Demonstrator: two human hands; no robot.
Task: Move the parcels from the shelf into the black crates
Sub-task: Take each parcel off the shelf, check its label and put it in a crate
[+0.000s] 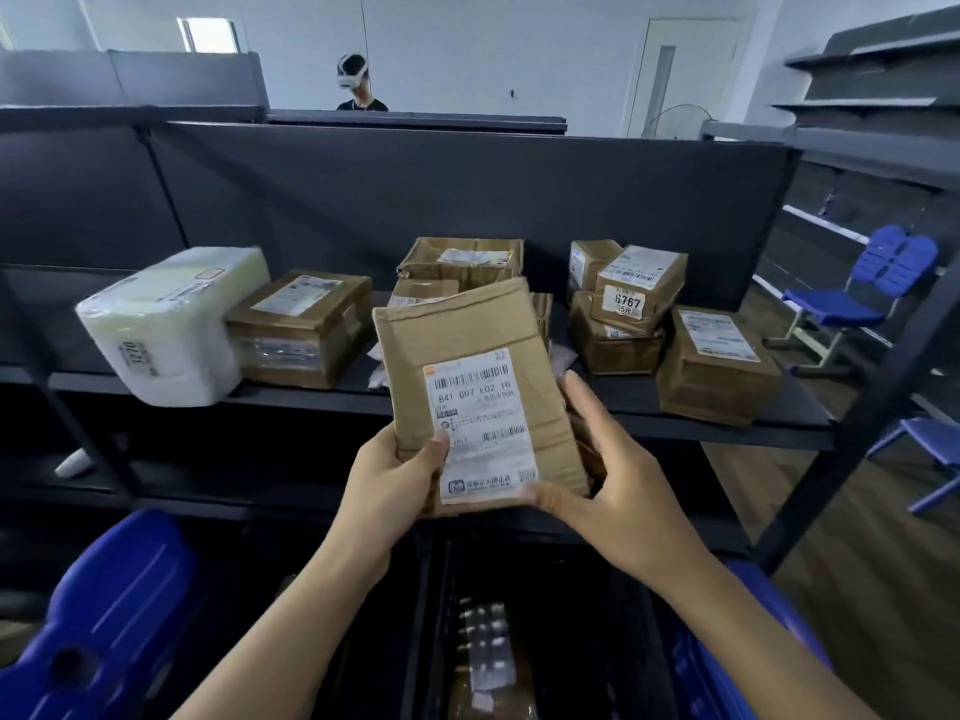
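Just off the shelf (571,402) edge, I hold a flat parcel (467,366) label-up, with my left hand (400,480) gripping its lower corner and my right hand (613,485) clasping the other side. I'd lower it level, two-handed, into the crate (431,605) below. The crate's rim and contents are too dim to read.

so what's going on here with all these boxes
A person holds a flat brown cardboard parcel with a white label in front of the dark metal shelf, the left hand gripping its lower left edge and the right hand its lower right corner. A white wrapped bundle and several brown cardboard boxes sit on the shelf. The black plastic crate below holds what looks like a parcel.
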